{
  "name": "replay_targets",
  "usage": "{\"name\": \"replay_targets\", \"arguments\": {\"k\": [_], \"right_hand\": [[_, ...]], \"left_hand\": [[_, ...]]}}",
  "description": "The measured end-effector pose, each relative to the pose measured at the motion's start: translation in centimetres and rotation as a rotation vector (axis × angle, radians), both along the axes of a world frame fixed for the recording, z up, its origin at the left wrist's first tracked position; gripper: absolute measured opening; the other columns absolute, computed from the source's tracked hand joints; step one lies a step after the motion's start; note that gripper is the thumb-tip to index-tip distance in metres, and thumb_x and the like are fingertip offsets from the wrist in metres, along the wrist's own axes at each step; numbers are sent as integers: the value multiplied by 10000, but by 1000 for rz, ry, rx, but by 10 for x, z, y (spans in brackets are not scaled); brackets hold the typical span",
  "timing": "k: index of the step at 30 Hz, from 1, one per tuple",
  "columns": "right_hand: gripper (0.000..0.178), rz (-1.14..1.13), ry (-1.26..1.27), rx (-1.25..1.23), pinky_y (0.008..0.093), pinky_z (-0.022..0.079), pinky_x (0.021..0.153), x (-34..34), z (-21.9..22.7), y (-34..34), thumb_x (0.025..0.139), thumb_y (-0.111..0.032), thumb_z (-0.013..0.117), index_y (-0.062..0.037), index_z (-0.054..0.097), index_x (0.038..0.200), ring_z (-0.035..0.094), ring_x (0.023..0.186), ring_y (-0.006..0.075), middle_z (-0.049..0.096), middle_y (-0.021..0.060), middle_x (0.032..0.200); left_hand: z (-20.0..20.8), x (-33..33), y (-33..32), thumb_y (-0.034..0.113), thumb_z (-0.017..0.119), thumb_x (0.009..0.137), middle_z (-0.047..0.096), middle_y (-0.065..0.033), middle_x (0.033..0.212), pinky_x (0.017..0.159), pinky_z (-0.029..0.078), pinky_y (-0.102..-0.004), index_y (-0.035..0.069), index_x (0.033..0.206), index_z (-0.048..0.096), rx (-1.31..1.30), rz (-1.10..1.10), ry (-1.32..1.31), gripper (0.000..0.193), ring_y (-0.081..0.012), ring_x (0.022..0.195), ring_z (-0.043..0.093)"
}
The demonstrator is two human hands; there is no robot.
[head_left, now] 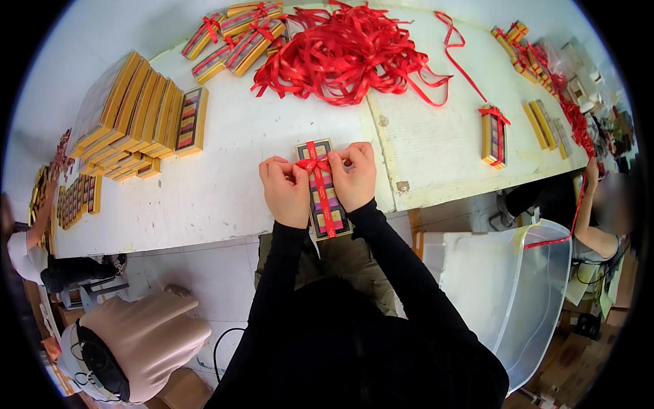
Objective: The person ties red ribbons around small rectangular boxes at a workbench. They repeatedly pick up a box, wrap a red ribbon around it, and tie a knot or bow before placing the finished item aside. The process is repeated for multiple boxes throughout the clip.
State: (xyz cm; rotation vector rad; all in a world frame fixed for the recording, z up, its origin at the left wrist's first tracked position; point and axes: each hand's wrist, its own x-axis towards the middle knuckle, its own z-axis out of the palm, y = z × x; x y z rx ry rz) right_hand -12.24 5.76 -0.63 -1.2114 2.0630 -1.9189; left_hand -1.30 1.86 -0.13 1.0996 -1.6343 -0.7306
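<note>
Box [324,198] sits at near edge of white table [225,170], directly in front of the person, its near end overhanging the edge slightly. Long, narrow, gold-rimmed, w/ rows of coloured squares under a clear lid. Long axis runs near-to-far, tilted a bit so far end leans to person's left; far end points toward the red ribbon heap [347,51].

Red ribbon [321,194] runs lengthwise down the lid, along that same axis. Knot or bow [312,164] is at the far third of box, between the two hands.

Left hand [286,191] on left side of box, fingers curled in, thumb and forefinger pinched on the left part of the bow. Right hand [353,176] mirrors it on right side, pinched on the other ribbon end (exact finger contact hard to see, knuckles cover it). Both hands about equally near the knot; pull lines lie across the box's long axis, left-right.

Around: stacked gold boxes [136,116] far left, finished ribboned boxes [235,37] at far edge, one tied box [494,135] standing to the right. Clear plastic bin [511,286] below table, right.
</note>
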Motion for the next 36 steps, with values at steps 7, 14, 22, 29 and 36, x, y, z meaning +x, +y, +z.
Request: {"name": "replay_targets", "arguments": {"k": [7, 14, 22, 29, 36], "right_hand": [[117, 71, -128, 17, 288, 422, 531, 1, 7, 4, 784, -95, 688, -19, 601, 763, 494, 550, 158, 519, 77, 774], [101, -13, -38, -72, 282, 416, 528, 0, -14, 6, 789, -64, 673, -9, 591, 768, 500, 560, 173, 516, 83, 762], [593, 50, 78, 185, 421, 416, 905, -1, 29, 58, 855, -275, 609, 26, 386, 1315, 496, 1048, 382, 410, 283, 1270], [750, 264, 561, 446, 418, 464, 842, 55, 33, 77, 623, -107, 652, -89, 446, 1344, 488, 950, 400, 306, 331, 1385], [669, 86, 813, 570, 484, 418, 815, 63, 23, -11, 691, -331, 695, 9, 448, 1211, 511, 980, 364, 355, 267, 1383]], "left_hand": [[10, 3, -8, 175, 622, 856, 538, -93, 888, 610, 480, -328, 23, 833, 551, 126, -98, -61, 169, -199, 692, 560], [-5, -8, 3, 94, 648, 834, 564, -90, 870, 726, 457, -303, 3, 750, 539, 21, 19, 51, 165, -190, 775, 551], [0, 44, 17, 133, 469, 957, 488, -98, 1239, 901, 439, -305, 4, 1272, 417, 322, -215, 397, 344, -175, 1090, 494], [9, 103, 54, 38, 505, 916, 483, -103, 1272, 864, 473, -296, 3, 1199, 495, 406, -346, 249, 285, -182, 1067, 548], [27, 150, 34, 37, 545, 880, 512, -107, 1239, 770, 487, -261, 40, 1095, 568, 156, -158, 34, 216, -180, 1029, 559]]}}
